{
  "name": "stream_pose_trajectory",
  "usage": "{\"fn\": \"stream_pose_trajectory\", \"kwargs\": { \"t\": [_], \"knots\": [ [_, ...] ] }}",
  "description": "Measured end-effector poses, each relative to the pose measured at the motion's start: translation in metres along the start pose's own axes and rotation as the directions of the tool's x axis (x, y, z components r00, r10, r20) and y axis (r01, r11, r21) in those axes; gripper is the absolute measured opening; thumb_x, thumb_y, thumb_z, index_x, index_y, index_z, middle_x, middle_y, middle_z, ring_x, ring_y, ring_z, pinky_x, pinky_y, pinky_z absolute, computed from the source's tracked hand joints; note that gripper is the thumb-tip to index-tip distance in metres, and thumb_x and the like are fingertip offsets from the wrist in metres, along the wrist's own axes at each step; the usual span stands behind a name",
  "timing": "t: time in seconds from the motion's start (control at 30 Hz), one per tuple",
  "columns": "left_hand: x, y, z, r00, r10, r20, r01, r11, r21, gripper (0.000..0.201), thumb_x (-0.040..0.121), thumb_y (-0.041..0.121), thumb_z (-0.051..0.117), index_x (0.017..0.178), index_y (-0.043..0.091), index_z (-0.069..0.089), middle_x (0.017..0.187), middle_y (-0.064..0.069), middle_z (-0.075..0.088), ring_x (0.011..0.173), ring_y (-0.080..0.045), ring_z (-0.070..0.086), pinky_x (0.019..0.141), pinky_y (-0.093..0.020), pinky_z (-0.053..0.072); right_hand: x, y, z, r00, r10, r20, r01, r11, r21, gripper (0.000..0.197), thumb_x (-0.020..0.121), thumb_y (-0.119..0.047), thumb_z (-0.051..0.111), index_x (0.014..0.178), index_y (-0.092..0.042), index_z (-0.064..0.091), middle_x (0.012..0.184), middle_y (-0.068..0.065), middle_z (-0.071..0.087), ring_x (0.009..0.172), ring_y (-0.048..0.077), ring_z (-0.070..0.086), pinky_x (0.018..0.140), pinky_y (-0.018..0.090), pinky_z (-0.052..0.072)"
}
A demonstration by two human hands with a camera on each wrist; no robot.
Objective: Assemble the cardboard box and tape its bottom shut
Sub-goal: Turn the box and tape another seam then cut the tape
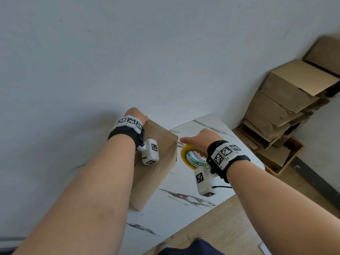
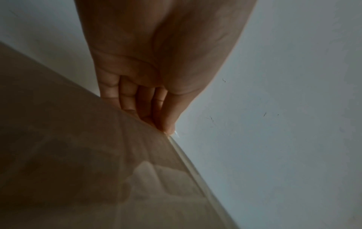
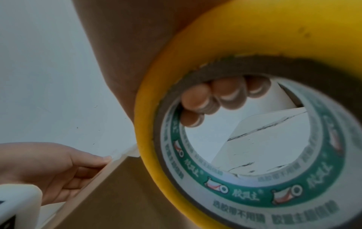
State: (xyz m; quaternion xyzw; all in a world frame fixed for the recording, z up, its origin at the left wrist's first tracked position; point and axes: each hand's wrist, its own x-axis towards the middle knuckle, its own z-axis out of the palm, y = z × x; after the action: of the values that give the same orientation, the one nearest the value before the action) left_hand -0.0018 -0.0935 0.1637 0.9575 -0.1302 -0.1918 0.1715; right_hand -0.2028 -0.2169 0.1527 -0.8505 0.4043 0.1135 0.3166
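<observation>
A brown cardboard box (image 1: pixel 156 173) stands on the white marble table (image 1: pixel 184 203), its closed flaps facing up. My left hand (image 1: pixel 135 114) hooks over the box's far top edge. In the left wrist view its fingers (image 2: pixel 145 106) run down the far side and a clear tape strip (image 2: pixel 188 165) lies along the edge. My right hand (image 1: pixel 201 139) holds a yellow tape roll (image 1: pixel 189 159) just right of the box. Its fingertips (image 3: pixel 197 99) curl through the roll's (image 3: pixel 254 203) green-printed core. A short length of tape (image 3: pixel 133 152) stretches from the roll to the edge by my left hand (image 3: pixel 58 167).
A leaning stack of cardboard boxes (image 1: pixel 283 107) stands on the wood floor (image 1: pixel 230 227) at the right, against the wall. The table's right corner (image 1: pixel 213 116) lies just behind the roll. A plain white wall (image 1: pixel 128 52) rises behind the box.
</observation>
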Motion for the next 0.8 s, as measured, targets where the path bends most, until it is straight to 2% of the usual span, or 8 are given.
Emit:
{"fn": "stream_pose_trajectory", "kwargs": {
  "t": [0.13,0.2,0.27,0.37,0.43,0.53,0.67,0.8],
  "knots": [
    [-0.002,0.003,-0.001,0.999,-0.035,0.037,0.037,0.999,-0.035,0.035,0.092,0.029,0.06,0.07,0.003,0.05,0.117,-0.02,0.064,0.096,-0.032,0.059,0.088,-0.036,0.046,0.001,0.001,0.001,1.0,0.01,0.0,-0.01,1.0,0.01,0.055,0.074,-0.066,0.062,0.064,-0.012,0.058,0.048,0.002,0.059,0.043,0.018,0.055,0.055,0.025,0.046],
    [-0.007,0.003,-0.002,0.997,-0.042,0.068,0.046,0.997,-0.059,0.033,0.096,0.028,0.054,0.102,-0.003,0.061,0.13,-0.021,0.057,0.116,-0.034,0.056,0.096,-0.036,0.043,0.003,0.0,0.001,1.0,0.011,0.004,-0.011,1.0,0.011,0.054,0.074,-0.066,0.062,0.064,-0.012,0.058,0.047,0.002,0.059,0.043,0.018,0.055,0.055,0.025,0.047],
    [-0.011,0.006,-0.002,0.991,-0.058,0.12,0.062,0.998,-0.029,0.046,0.101,0.03,0.045,0.131,-0.005,0.05,0.141,-0.02,0.048,0.129,-0.033,0.047,0.105,-0.035,0.037,0.004,0.0,0.003,1.0,0.015,0.01,-0.015,1.0,0.004,0.055,0.073,-0.067,0.062,0.064,-0.012,0.059,0.048,0.001,0.059,0.043,0.018,0.054,0.055,0.026,0.046],
    [-0.013,0.006,-0.001,0.991,-0.027,0.129,0.036,0.997,-0.07,0.044,0.104,0.024,0.037,0.138,-0.002,0.044,0.145,-0.018,0.044,0.133,-0.03,0.044,0.091,-0.02,0.045,0.006,0.0,0.004,1.0,0.021,0.01,-0.021,1.0,0.004,0.056,0.073,-0.068,0.061,0.064,-0.013,0.058,0.048,0.001,0.059,0.042,0.018,0.054,0.054,0.025,0.045],
    [-0.016,0.006,-0.002,0.991,-0.018,0.129,0.035,0.991,-0.131,0.039,0.104,0.018,0.037,0.138,0.0,0.045,0.144,-0.015,0.046,0.131,-0.028,0.046,0.078,-0.012,0.045,0.007,-0.001,0.005,1.0,0.019,0.009,-0.019,1.0,-0.001,0.056,0.074,-0.068,0.06,0.064,-0.013,0.058,0.047,0.002,0.058,0.042,0.018,0.054,0.054,0.024,0.044],
    [-0.017,0.002,-0.003,0.996,-0.043,0.074,0.059,0.97,-0.237,0.035,0.104,0.019,0.038,0.132,0.001,0.05,0.137,-0.015,0.052,0.117,-0.028,0.054,0.089,-0.021,0.046,0.008,-0.001,0.005,1.0,0.011,0.002,-0.011,1.0,-0.019,0.056,0.074,-0.068,0.06,0.063,-0.013,0.058,0.048,0.002,0.058,0.044,0.018,0.054,0.056,0.026,0.045],
    [-0.01,-0.003,0.003,0.993,0.091,-0.077,-0.099,0.989,-0.106,0.024,0.094,0.022,0.055,0.08,0.004,0.06,0.081,-0.009,0.058,0.073,-0.025,0.055,0.063,-0.027,0.043,0.01,-0.002,0.007,1.0,-0.001,0.002,0.002,0.998,-0.062,0.058,0.073,-0.07,0.059,0.064,-0.013,0.058,0.052,0.002,0.06,0.046,0.019,0.056,0.058,0.027,0.048],
    [-0.018,0.002,-0.004,0.961,0.168,-0.219,-0.175,0.984,-0.012,0.028,0.094,0.023,0.051,0.078,0.004,0.065,0.081,-0.012,0.064,0.073,-0.026,0.056,0.065,-0.028,0.041,0.011,-0.002,0.007,1.0,-0.014,0.011,0.015,0.998,-0.068,0.059,0.074,-0.07,0.057,0.065,-0.011,0.058,0.055,0.003,0.061,0.047,0.02,0.056,0.059,0.027,0.049]
  ]
}}
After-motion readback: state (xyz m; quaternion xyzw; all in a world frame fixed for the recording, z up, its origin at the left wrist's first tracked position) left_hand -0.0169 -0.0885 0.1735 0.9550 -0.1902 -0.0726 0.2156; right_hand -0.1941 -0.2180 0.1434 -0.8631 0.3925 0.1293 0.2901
